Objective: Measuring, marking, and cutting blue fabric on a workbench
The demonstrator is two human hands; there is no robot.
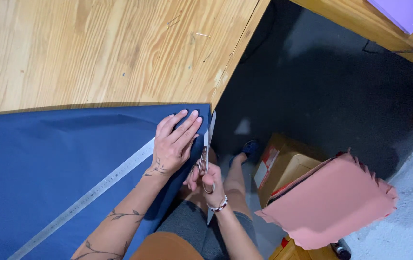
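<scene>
A large sheet of dark blue fabric (47,159) lies over the wooden table (95,48), reaching its right edge. My left hand (173,142) presses flat on the fabric near that edge, fingers spread slightly. A long metal ruler (91,197) runs diagonally across the fabric and under my left hand. My right hand (205,180) grips a pair of silver scissors (208,144), whose blades point away from me along the fabric's right edge, with a thin strip hanging beside them.
Below the table edge are my knees and a blue shoe (249,148) on a dark floor. A cardboard box (283,166) stands to the right with pink fabric (334,200) on it. Another wooden table carrying a lilac sheet (406,12) is at top right.
</scene>
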